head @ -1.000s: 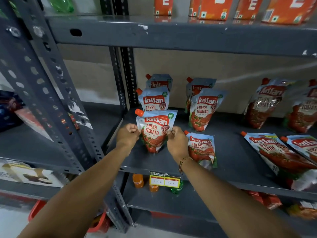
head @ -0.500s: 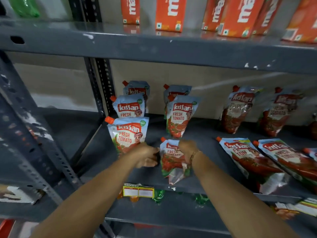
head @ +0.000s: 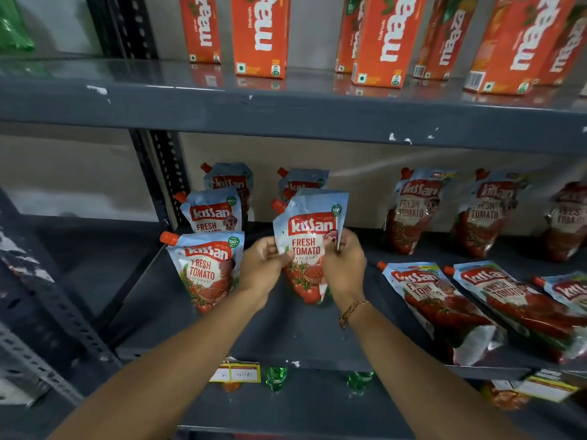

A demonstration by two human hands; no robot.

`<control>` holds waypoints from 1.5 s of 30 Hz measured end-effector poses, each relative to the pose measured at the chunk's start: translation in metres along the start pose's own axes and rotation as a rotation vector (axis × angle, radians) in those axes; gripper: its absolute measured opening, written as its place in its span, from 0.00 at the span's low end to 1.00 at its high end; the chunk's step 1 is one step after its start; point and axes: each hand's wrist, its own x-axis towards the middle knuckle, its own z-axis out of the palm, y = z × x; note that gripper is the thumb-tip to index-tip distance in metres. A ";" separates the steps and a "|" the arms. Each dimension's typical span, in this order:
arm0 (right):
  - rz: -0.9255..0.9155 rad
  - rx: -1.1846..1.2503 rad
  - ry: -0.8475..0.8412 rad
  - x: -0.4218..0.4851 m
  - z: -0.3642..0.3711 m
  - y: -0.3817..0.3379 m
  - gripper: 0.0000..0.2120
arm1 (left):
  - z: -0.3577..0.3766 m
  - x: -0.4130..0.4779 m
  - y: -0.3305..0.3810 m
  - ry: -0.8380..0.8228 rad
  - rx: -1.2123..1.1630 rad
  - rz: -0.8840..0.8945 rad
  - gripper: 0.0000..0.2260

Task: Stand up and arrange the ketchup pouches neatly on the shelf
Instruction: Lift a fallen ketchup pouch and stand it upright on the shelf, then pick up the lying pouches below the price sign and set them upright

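Grey metal shelf (head: 305,341): the landmark; ketchup pouches stand and lie on its deck, which runs across the view at mid-height.
Left column of pouches: at the shelf's left end, three deep; front standing pouch (head: 206,274) upright near the front edge, orange cap at its top left, a second pouch (head: 212,211) right behind it, a third pouch (head: 230,179) by the back wall.
Left hand (head: 263,268): above the shelf, just right of the front standing pouch; fingers curled, pinching the left edge of the held pouch.
Held pouch (head: 309,242): upright between both hands, label facing the camera, bottom close to the shelf deck; whether it touches the deck cannot be told. A rear pouch (head: 301,184) stands behind it at the back of the shelf.
Right hand (head: 344,271): closed on the held pouch's right edge, thumb on the front; a bracelet (head: 352,311) circles the wrist.
Leaning pouches (head: 413,211): right of the hands, tilted against the shelf's back wall.
Flat pouches (head: 438,306): lying on the shelf's right front, caps pointing left.
Juice cartons (head: 260,36): orange, upright on the tier above the shelf.
Price tag (head: 236,373): yellow, on the shelf's front lip below the hands.
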 end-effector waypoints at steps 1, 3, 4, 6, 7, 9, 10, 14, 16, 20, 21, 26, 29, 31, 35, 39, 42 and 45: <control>-0.033 -0.007 -0.006 -0.003 -0.001 0.003 0.11 | -0.001 -0.001 -0.003 0.010 0.044 0.046 0.11; -0.027 -0.050 -0.053 -0.010 0.000 0.021 0.10 | -0.003 -0.004 -0.015 0.033 0.170 0.046 0.09; 0.000 -0.074 -0.074 -0.013 0.001 0.030 0.08 | -0.004 -0.006 -0.023 0.046 0.216 0.026 0.08; 0.046 -0.089 -0.078 -0.015 0.001 0.041 0.07 | -0.004 -0.007 -0.034 0.066 0.264 0.006 0.07; 0.049 -0.090 -0.073 -0.014 0.000 0.041 0.08 | -0.002 -0.007 -0.035 0.078 0.290 0.007 0.07; 0.037 -0.133 -0.092 -0.010 -0.002 0.037 0.10 | 0.003 -0.003 -0.033 0.116 0.319 -0.048 0.09; 0.031 -0.170 -0.118 -0.008 -0.006 0.035 0.11 | 0.009 -0.003 -0.032 0.143 0.283 -0.119 0.12; 0.034 -0.361 -0.226 0.004 -0.040 0.035 0.18 | 0.041 -0.027 -0.030 0.199 -0.057 -0.611 0.19; 0.075 -0.460 -0.189 0.016 -0.068 0.033 0.20 | 0.065 -0.043 -0.030 0.057 -0.118 -0.724 0.15; 0.205 -0.901 -0.072 0.054 -0.150 0.039 0.19 | 0.138 -0.064 -0.022 -0.152 -0.116 -0.743 0.07; 0.273 -0.957 -0.099 0.060 -0.165 0.042 0.20 | 0.154 -0.064 -0.021 -0.182 -0.111 -0.731 0.07; 0.419 -0.910 -0.343 0.069 -0.213 0.056 0.23 | 0.214 -0.057 -0.026 -0.271 -0.069 -0.738 0.06; 0.596 -0.498 -0.237 0.074 -0.225 0.070 0.19 | 0.233 -0.055 -0.036 -0.266 -0.082 -0.727 0.13; 0.622 -0.325 -0.133 0.076 -0.228 0.082 0.15 | 0.238 -0.057 -0.041 -0.260 -0.084 -0.701 0.17; 0.390 -0.361 -0.020 0.072 -0.228 0.083 0.08 | 0.238 -0.049 -0.042 -0.174 -0.071 -0.596 0.10; 0.094 -0.313 0.053 0.074 -0.227 0.072 0.08 | 0.233 -0.038 -0.016 -0.056 -0.089 -0.376 0.12; -0.058 -0.177 0.096 0.075 -0.229 0.061 0.08 | 0.228 -0.042 0.005 -0.069 -0.152 -0.160 0.10; -0.047 -0.228 0.026 0.079 -0.227 0.074 0.10 | 0.224 -0.046 -0.003 -0.032 -0.073 -0.060 0.12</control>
